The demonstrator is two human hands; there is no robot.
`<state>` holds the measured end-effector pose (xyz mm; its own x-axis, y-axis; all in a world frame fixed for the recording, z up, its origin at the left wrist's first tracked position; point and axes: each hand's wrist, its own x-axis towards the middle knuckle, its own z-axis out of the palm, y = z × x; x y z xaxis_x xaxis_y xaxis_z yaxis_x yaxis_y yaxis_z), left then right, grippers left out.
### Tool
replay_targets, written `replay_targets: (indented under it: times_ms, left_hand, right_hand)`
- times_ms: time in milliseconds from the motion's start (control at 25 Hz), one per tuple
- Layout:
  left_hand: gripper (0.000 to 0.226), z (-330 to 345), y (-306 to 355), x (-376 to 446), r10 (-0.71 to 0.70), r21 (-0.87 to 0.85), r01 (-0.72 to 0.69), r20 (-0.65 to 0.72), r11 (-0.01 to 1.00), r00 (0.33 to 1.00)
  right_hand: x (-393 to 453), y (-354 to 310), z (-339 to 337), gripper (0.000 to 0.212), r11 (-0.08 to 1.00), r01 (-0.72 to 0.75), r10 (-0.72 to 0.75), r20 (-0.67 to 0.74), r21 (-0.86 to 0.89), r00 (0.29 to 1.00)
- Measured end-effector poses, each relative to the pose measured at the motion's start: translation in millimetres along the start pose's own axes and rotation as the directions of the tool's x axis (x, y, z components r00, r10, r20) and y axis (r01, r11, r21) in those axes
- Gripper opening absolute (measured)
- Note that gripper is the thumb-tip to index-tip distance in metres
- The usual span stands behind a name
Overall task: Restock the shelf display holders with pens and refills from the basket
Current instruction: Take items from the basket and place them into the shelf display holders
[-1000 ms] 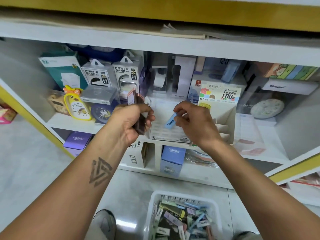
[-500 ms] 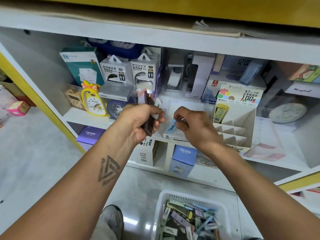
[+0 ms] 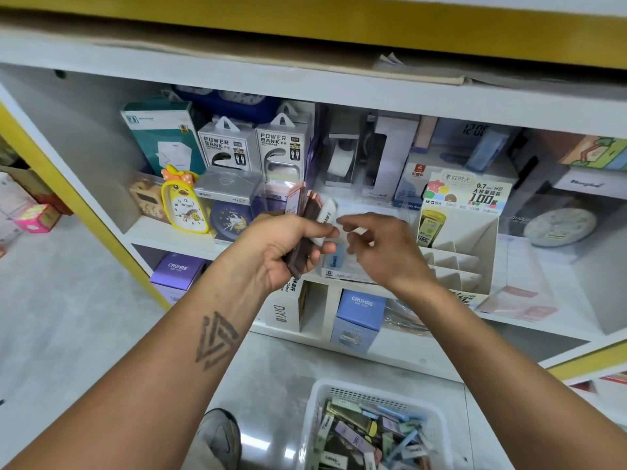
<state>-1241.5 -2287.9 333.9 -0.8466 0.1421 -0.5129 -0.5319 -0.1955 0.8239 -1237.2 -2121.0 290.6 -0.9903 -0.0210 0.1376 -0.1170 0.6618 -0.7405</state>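
Left hand (image 3: 288,247) is gripping a fanned stack of refill packs (image 3: 303,228) before the clear display holder (image 3: 369,215). Right hand (image 3: 380,247), fingers loosely curled and holding nothing visible, is reaching for the white pack (image 3: 326,217). Blue pack (image 3: 334,257) is already slotted. Basket (image 3: 317,401) is sitting below. Next: pinch one pack, slot it.

I have one view only, from the camera worn on the person's head. It looks forward and steeply down, close to the white shelf (image 3: 176,237), which fills the upper half. Both forearms reach in from the bottom corners, and the basket (image 3: 322,395) on the floor sits at the lower edge.
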Motion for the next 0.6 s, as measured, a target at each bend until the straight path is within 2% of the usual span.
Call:
replay_targets:
  times_ms: [40,80,120,280,360,480,600]
  left_hand:
    - [0.016,2,-1,-1,-0.008,0.003,0.008,0.031,1.000,0.999]
    - [0.021,5,-2,-3,-0.017,0.009,0.016,0.061,1.000,0.998]
    - [0.023,7,-3,-4,-0.026,0.019,0.024,0.088,1.000,0.996]
    - [0.016,13,-5,-8,-0.079,0.052,0.072,0.160,0.996,0.984]
    - [0.016,11,-4,-5,-0.098,0.028,0.095,0.121,0.995,0.988]
    - [0.009,6,-3,1,-0.099,0.033,0.098,0.021,0.995,0.995]
    - [0.003,4,-2,2,-0.098,0.056,0.099,-0.017,0.994,0.995]
  right_hand:
    - [1,-3,-6,0.025,0.963,-0.110,0.113,0.001,0.244,0.994]
    - [1,-6,-12,0.020,0.869,-0.205,0.201,0.058,0.450,0.978]
    - [0,-9,-16,0.016,0.784,-0.253,0.229,0.114,0.567,0.967]
    - [-4,-10,-25,0.006,0.681,-0.253,0.259,0.097,0.687,0.961]
    - [-3,-5,-31,0.006,0.640,-0.252,0.275,0.090,0.726,0.957]
    - [-2,-3,-36,0.011,0.639,-0.233,0.276,0.064,0.733,0.959]
    - [-3,-3,-36,0.012,0.684,-0.204,0.272,0.014,0.700,0.962]
